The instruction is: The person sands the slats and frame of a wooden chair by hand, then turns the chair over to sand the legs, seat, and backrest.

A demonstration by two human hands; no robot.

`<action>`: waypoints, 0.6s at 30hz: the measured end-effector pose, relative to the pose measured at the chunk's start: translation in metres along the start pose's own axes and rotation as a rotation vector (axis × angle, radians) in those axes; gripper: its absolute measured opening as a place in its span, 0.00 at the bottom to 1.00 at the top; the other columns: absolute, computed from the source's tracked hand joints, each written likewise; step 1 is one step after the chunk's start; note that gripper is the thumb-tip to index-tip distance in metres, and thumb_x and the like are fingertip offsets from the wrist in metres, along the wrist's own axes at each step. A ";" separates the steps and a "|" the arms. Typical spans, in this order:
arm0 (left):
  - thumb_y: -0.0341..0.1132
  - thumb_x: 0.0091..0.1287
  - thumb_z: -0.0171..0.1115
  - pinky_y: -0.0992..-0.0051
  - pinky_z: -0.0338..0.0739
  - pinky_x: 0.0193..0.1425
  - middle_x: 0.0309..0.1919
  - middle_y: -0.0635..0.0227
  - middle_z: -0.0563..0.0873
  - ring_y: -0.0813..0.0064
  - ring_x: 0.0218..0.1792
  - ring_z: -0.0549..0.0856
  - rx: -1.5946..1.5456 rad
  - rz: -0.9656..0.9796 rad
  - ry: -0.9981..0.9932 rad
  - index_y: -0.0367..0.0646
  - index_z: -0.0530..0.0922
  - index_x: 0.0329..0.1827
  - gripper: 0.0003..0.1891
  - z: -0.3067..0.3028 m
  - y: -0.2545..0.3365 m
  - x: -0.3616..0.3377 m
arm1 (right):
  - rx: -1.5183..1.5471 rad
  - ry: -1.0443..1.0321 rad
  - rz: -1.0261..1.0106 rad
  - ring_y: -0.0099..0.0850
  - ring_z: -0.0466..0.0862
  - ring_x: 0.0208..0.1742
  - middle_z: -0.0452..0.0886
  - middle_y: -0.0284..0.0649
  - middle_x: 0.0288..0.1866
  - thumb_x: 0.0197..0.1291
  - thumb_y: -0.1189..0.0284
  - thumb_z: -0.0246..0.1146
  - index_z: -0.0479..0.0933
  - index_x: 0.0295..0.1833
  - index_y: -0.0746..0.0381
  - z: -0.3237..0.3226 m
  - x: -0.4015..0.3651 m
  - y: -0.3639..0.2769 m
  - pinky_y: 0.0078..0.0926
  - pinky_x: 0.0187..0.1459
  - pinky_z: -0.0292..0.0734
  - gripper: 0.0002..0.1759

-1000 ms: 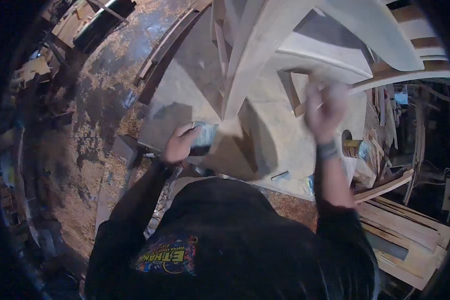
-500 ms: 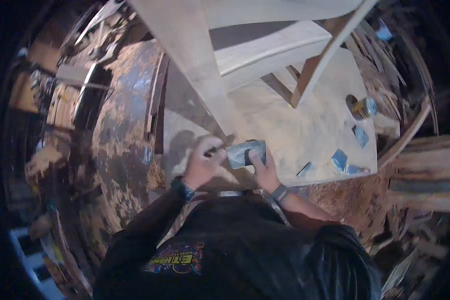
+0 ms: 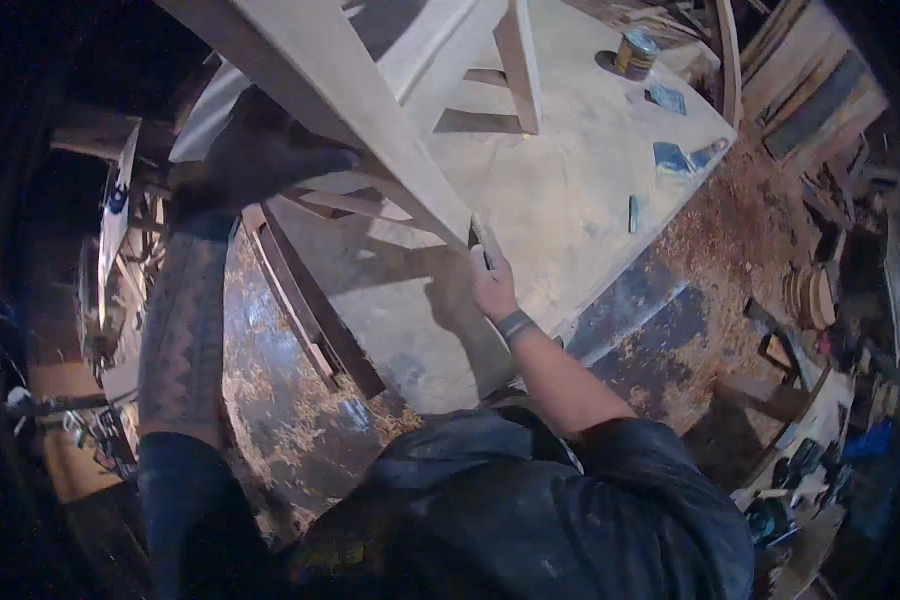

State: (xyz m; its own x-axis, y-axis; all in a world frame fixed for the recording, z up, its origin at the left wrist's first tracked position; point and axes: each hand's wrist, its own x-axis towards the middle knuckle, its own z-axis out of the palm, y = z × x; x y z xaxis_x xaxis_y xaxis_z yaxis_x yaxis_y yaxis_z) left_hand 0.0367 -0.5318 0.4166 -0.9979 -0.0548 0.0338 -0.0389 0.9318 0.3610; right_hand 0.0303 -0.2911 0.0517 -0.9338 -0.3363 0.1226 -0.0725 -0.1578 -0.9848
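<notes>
A pale wooden chair frame point(image 3: 520, 70) lies on the board, with its long leg point(image 3: 370, 110) running down toward me. My right hand point(image 3: 495, 285) is closed around a folded piece of sandpaper point(image 3: 478, 228), seen edge-on against the lower end of that leg. In deep shadow, my left hand point(image 3: 265, 155) reaches round the leg's left side higher up and appears to grip it. One digit points right along the wood; the other fingers are partly hidden.
A dusty pale board point(image 3: 560, 200) carries a can point(image 3: 635, 55), blue sandpaper pieces point(image 3: 670, 158) and a narrow strip point(image 3: 633, 213). Dark wooden slats point(image 3: 310, 300) stand at the board's left. Shavings point(image 3: 705, 240) litter the floor; offcuts point(image 3: 810, 295) lie at right.
My left hand has left the sandpaper and moved up and left to the leg. My right hand has brought the sandpaper to the leg's end. The view has turned.
</notes>
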 end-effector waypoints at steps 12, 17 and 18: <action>0.36 0.65 0.85 0.62 0.78 0.77 0.69 0.59 0.87 0.66 0.70 0.83 -0.405 -0.043 -0.258 0.38 0.79 0.74 0.35 0.005 -0.027 0.026 | -0.397 0.189 -0.253 0.60 0.63 0.86 0.65 0.63 0.84 0.69 0.52 0.69 0.68 0.81 0.66 0.098 0.033 -0.118 0.55 0.87 0.55 0.43; 0.33 0.66 0.84 0.62 0.76 0.79 0.69 0.59 0.87 0.68 0.72 0.82 -0.407 -0.043 -0.196 0.38 0.79 0.76 0.35 0.003 -0.029 0.020 | 0.038 0.363 0.277 0.54 0.76 0.75 0.80 0.53 0.70 0.60 0.59 0.74 0.76 0.71 0.68 0.076 -0.015 0.015 0.55 0.80 0.65 0.37; 0.32 0.66 0.84 0.62 0.75 0.80 0.69 0.59 0.87 0.68 0.72 0.82 -0.406 -0.036 -0.188 0.38 0.78 0.76 0.35 0.001 -0.029 0.020 | 0.051 0.547 0.248 0.52 0.77 0.74 0.81 0.52 0.70 0.59 0.59 0.74 0.76 0.71 0.68 0.095 -0.006 -0.007 0.55 0.79 0.67 0.38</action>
State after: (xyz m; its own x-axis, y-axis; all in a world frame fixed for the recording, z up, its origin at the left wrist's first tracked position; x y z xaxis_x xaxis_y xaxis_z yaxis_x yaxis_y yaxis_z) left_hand 0.0177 -0.5599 0.4057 -0.9898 0.0160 -0.1418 -0.0883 0.7118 0.6968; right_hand 0.0693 -0.3759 0.0699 -0.9664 0.1560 -0.2044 0.1748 -0.1845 -0.9672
